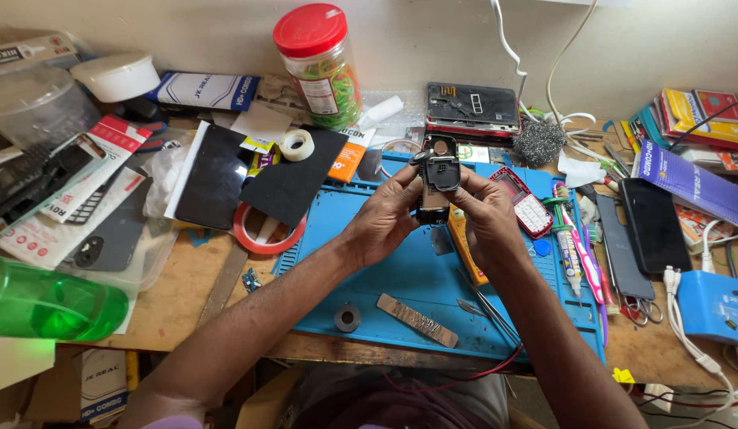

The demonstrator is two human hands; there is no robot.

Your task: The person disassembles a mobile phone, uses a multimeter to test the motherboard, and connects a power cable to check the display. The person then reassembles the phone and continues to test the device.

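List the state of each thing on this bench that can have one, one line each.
Small black phone: held up over the mat, back opened.
Left hand: gripping the phone.
Right hand: gripping the phone.
Plastic jar: upright, red lid on.
Green bottle: lying on its side.
Red keypad phone: lying face up on the blue mat.
Tape roll: lying flat.

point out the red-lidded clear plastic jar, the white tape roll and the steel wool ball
red-lidded clear plastic jar (320, 75), head view, on its side wall
white tape roll (297, 144), head view, on its rim
steel wool ball (539, 142), head view, on its middle
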